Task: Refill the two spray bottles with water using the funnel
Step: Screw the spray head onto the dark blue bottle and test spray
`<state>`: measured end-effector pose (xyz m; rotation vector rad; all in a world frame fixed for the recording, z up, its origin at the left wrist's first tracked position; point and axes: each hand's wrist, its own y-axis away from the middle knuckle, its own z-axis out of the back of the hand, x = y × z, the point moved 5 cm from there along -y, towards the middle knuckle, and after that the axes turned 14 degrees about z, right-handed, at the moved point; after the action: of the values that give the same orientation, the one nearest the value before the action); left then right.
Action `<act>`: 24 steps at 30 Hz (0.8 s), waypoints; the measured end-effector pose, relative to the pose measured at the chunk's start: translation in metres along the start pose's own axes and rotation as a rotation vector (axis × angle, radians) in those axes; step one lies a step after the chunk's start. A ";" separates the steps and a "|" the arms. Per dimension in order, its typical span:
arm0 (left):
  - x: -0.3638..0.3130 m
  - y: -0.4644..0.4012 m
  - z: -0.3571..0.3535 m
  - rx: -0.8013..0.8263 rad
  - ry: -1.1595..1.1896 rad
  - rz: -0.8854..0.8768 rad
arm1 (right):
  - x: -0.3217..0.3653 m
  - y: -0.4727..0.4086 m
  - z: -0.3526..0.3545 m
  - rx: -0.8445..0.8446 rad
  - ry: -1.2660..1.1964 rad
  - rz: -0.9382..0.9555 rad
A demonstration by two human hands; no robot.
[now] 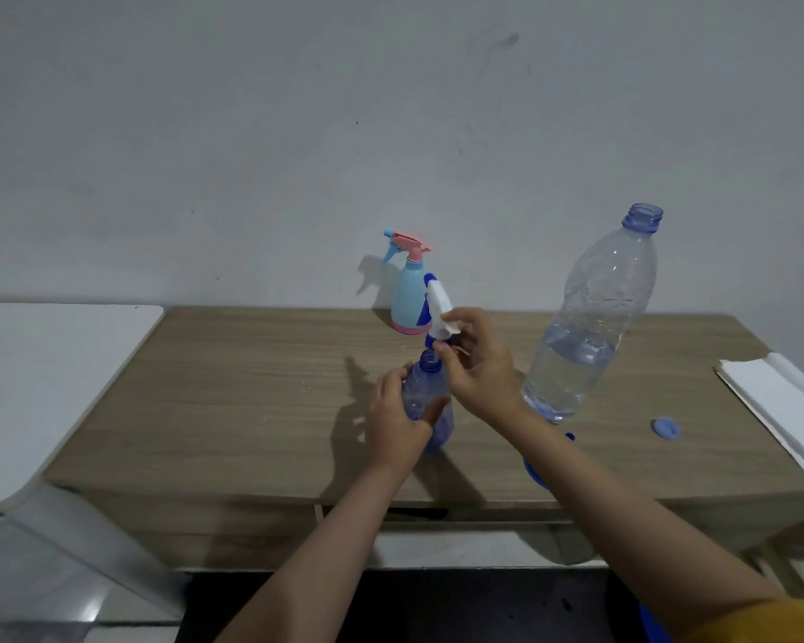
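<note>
On the wooden table [251, 387], my left hand [398, 422] wrapped around the purple spray bottle [425, 396], my right hand [476, 359] pinching its white trigger head [438, 310] above the neck, blue-pink spray bottle [407, 290] behind, water bottle [590, 317] uncapped at right

both forearms are bare, with a mustard-yellow sleeve [762, 621] showing at the right arm's upper end.

Dim, soft focus; shadows fall left; wide-angle edge bending.

Blue funnel [535, 473] mostly hidden under right forearm; white slab [780, 406] cut off by right edge.
</note>
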<state>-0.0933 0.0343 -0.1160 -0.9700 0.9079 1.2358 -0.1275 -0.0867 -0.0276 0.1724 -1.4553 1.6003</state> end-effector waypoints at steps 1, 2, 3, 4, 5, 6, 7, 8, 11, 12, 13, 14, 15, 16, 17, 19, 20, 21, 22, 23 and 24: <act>0.000 0.000 0.000 -0.003 0.006 -0.003 | -0.003 0.005 -0.001 0.003 0.010 -0.016; 0.000 0.000 0.000 -0.008 0.015 -0.007 | -0.005 0.009 -0.002 0.007 0.014 -0.030; 0.000 0.000 0.000 -0.013 0.020 -0.007 | -0.007 0.012 -0.003 0.009 0.014 -0.041; 0.000 -0.001 0.001 -0.015 0.023 -0.005 | -0.008 0.013 -0.003 0.011 0.016 -0.045; 0.001 0.000 0.001 -0.018 0.025 -0.006 | -0.009 0.014 -0.004 0.014 0.027 -0.043; 0.001 -0.001 0.001 -0.021 0.024 -0.006 | -0.009 0.014 -0.004 0.024 0.042 -0.038; 0.001 -0.001 0.000 -0.022 0.021 -0.007 | -0.009 0.014 -0.004 0.042 0.064 -0.029; 0.001 -0.001 0.000 -0.025 0.020 -0.006 | -0.009 0.013 -0.005 0.073 0.084 -0.014; 0.003 -0.002 -0.001 -0.029 0.036 0.010 | -0.010 0.009 -0.008 0.220 0.161 0.047; 0.003 -0.002 -0.001 -0.032 0.034 0.007 | -0.010 0.007 -0.008 0.256 0.183 0.052; 0.002 -0.002 -0.001 -0.033 0.032 0.002 | -0.010 0.005 -0.008 0.286 0.200 0.052; 0.002 -0.001 -0.001 -0.030 0.030 0.000 | -0.009 0.003 -0.008 0.314 0.215 0.051; 0.001 0.000 0.000 -0.026 0.028 0.000 | -0.008 0.002 -0.009 0.338 0.230 0.054; 0.000 0.000 0.000 -0.021 0.028 0.001 | -0.008 0.002 -0.009 0.360 0.239 0.054; 0.000 0.000 0.000 -0.017 0.031 0.001 | -0.008 0.002 -0.009 0.379 0.240 0.050; 0.000 0.000 0.000 -0.015 0.030 0.000 | -0.010 -0.001 -0.008 0.411 0.228 0.021; 0.000 0.000 0.000 -0.019 0.024 -0.005 | -0.011 -0.002 -0.007 0.423 0.210 -0.005; 0.001 0.000 0.000 -0.024 0.016 -0.012 | -0.012 -0.004 -0.007 0.428 0.182 -0.032; 0.001 0.000 0.000 -0.028 0.007 -0.013 | -0.012 -0.004 -0.006 0.419 0.137 -0.058; 0.002 0.000 -0.001 -0.028 0.000 -0.008 | -0.014 -0.004 -0.005 0.392 0.082 -0.090; 0.003 0.000 -0.001 -0.029 -0.003 -0.004 | -0.015 -0.004 -0.004 0.342 0.019 -0.133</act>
<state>-0.0928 0.0342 -0.1188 -0.9926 0.8878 1.2495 -0.1147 -0.0917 -0.0359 0.4402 -1.1222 1.7242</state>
